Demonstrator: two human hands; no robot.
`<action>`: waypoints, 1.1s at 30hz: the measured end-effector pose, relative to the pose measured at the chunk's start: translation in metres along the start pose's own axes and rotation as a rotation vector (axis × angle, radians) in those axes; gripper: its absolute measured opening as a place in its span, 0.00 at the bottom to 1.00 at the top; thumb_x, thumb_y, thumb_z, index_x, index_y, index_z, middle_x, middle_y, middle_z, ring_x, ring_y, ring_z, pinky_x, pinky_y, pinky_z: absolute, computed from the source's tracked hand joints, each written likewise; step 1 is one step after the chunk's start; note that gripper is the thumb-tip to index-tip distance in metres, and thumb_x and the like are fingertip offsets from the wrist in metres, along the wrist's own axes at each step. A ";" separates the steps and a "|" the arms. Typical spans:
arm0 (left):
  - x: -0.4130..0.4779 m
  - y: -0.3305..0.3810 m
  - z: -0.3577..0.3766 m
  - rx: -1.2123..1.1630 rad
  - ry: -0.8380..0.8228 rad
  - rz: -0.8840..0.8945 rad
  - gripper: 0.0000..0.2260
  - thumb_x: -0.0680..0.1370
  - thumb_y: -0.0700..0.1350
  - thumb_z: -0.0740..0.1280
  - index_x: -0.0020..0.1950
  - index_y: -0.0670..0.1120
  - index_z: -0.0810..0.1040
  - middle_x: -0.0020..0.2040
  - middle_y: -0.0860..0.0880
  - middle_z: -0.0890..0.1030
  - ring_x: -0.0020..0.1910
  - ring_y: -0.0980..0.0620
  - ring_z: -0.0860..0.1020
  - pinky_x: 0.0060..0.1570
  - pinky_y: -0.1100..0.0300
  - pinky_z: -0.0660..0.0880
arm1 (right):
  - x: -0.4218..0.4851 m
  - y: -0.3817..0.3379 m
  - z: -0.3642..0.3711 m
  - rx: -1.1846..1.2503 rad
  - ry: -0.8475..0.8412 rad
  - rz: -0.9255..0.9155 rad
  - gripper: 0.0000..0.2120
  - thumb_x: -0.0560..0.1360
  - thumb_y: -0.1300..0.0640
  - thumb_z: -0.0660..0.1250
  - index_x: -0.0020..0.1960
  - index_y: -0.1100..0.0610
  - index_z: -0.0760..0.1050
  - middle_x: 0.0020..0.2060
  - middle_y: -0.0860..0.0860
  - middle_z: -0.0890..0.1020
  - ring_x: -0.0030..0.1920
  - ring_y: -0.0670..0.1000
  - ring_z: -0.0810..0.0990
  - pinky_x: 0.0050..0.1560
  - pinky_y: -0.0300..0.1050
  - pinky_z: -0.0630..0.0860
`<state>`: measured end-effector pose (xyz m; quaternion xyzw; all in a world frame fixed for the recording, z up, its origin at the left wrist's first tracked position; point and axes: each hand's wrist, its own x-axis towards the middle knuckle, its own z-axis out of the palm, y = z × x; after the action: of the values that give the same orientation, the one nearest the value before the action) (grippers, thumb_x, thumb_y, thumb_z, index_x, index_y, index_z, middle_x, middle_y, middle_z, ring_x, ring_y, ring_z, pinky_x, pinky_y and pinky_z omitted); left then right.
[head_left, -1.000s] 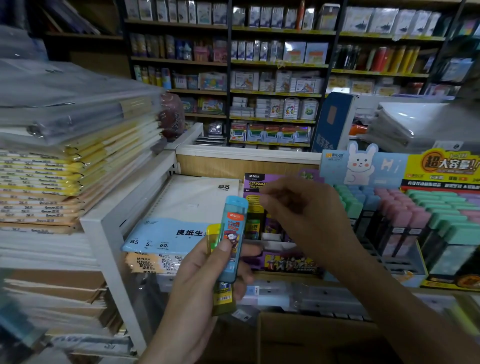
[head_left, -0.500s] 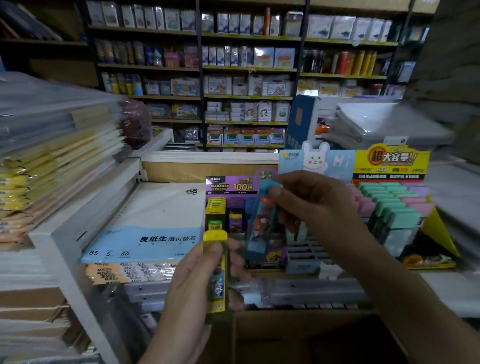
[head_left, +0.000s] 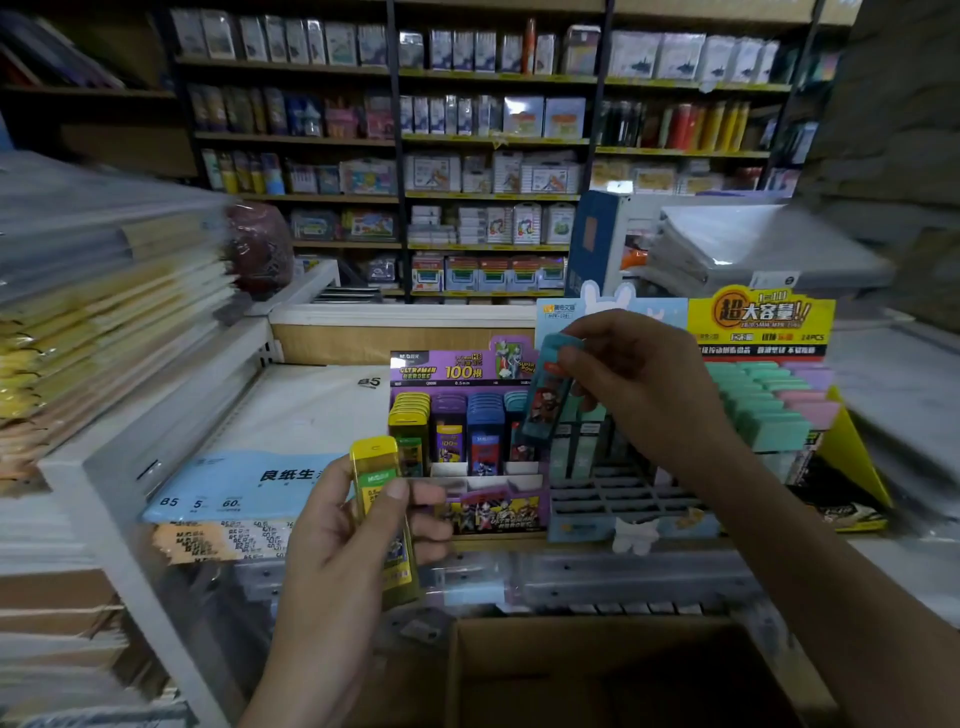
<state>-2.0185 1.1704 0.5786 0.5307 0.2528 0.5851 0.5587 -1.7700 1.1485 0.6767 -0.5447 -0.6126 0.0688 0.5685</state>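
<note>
— Yellow lead case (head_left: 370, 465) sits upright in the left hand (head_left: 332, 551), thumb clamped across its front, low in front of the purple display box (head_left: 493, 512).
— ok, and the other hand?
— The right hand (head_left: 644, 384) pinches a teal case (head_left: 545, 400) by its top end. It's tilted, with its lower end over the box's right-hand rows. The hands are well apart, one case each.

White shelf (head_left: 405, 315), B5 paper pack (head_left: 291, 421) left, purple display box (head_left: 493, 512) middle, yellow-signed display box (head_left: 761, 317) right
</note>
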 end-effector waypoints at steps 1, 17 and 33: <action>-0.001 0.000 -0.001 0.010 0.012 0.001 0.08 0.79 0.47 0.66 0.56 0.51 0.82 0.48 0.40 0.86 0.39 0.45 0.84 0.36 0.56 0.82 | 0.000 0.001 0.002 -0.019 -0.009 -0.005 0.09 0.73 0.49 0.73 0.51 0.52 0.81 0.38 0.52 0.85 0.36 0.52 0.84 0.38 0.54 0.82; -0.002 -0.002 -0.003 0.029 0.054 0.021 0.10 0.75 0.51 0.71 0.55 0.51 0.82 0.41 0.41 0.84 0.31 0.48 0.80 0.27 0.59 0.76 | 0.002 0.010 0.010 -0.177 -0.104 -0.060 0.05 0.78 0.60 0.71 0.52 0.56 0.84 0.33 0.41 0.82 0.32 0.39 0.81 0.34 0.30 0.75; 0.000 -0.007 -0.006 0.058 0.033 0.024 0.11 0.78 0.50 0.69 0.59 0.51 0.81 0.41 0.42 0.84 0.33 0.48 0.79 0.28 0.58 0.75 | 0.006 0.007 0.009 -0.144 -0.073 -0.058 0.05 0.77 0.60 0.72 0.51 0.55 0.84 0.32 0.41 0.83 0.32 0.41 0.83 0.34 0.29 0.77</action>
<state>-2.0212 1.1739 0.5709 0.5397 0.2726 0.5928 0.5319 -1.7712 1.1609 0.6724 -0.5634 -0.6518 0.0282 0.5069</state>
